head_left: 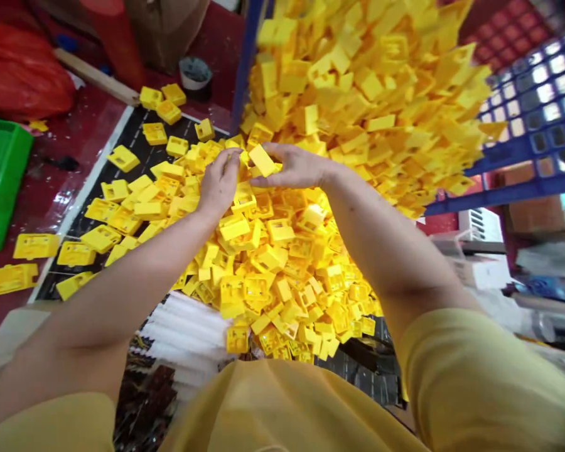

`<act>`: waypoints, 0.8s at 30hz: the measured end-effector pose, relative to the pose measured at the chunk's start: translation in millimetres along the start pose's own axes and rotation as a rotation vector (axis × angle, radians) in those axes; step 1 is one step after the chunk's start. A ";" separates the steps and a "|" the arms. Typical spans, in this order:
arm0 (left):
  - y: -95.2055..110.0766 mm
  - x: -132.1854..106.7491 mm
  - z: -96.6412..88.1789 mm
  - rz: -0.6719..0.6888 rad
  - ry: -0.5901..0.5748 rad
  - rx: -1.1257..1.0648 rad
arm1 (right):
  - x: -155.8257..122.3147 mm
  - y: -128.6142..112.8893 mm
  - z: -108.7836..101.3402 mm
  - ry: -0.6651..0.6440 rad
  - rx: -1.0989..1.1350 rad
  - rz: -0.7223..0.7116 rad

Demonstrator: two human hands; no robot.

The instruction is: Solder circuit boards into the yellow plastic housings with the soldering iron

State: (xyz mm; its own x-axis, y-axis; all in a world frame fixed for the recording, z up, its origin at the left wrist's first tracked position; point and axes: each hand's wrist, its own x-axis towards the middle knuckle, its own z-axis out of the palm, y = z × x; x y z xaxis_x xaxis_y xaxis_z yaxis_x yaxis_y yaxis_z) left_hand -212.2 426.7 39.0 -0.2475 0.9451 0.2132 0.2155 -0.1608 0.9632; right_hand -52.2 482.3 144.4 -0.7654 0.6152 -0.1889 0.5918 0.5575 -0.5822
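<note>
A big heap of yellow plastic parts (273,251) covers the work surface in front of me. My right hand (296,168) pinches one yellow plastic part (262,159) above the heap. Just to its left, my left hand (220,183) has its fingers curled together at the top, closed on something I cannot make out, fingertips almost touching the held part. Both forearms reach in from the bottom corners. More yellow parts (371,81) are piled high in a blue crate (527,150) behind my hands.
A green crate (0,176) sits at the left on a red floor (37,194), with loose yellow parts (35,246) scattered near it. A red bag (19,69) and a roll of tape (195,72) lie further back. White ribbed material (188,333) lies near my lap.
</note>
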 end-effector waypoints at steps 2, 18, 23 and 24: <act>14.6 -10.9 17.3 0.055 -0.038 0.031 | -38.8 11.3 7.9 0.154 0.017 0.022; 83.1 -119.4 115.2 0.316 -0.205 0.415 | -194.4 64.8 49.1 0.518 -0.175 -0.045; 107.4 2.7 64.7 0.600 -0.057 0.538 | -213.2 131.6 -65.1 0.698 -0.309 0.121; 113.0 33.4 55.2 0.622 -0.036 0.568 | -215.9 149.5 -94.8 0.765 -0.336 0.208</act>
State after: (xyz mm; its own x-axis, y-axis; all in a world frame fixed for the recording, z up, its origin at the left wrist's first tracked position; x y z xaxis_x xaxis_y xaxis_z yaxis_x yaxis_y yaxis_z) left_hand -143.9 455.8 145.9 0.1013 0.7418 0.6629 0.7476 -0.4964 0.4413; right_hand 225.4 485.7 173.1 -0.3239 0.8622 0.3896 0.8368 0.4532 -0.3071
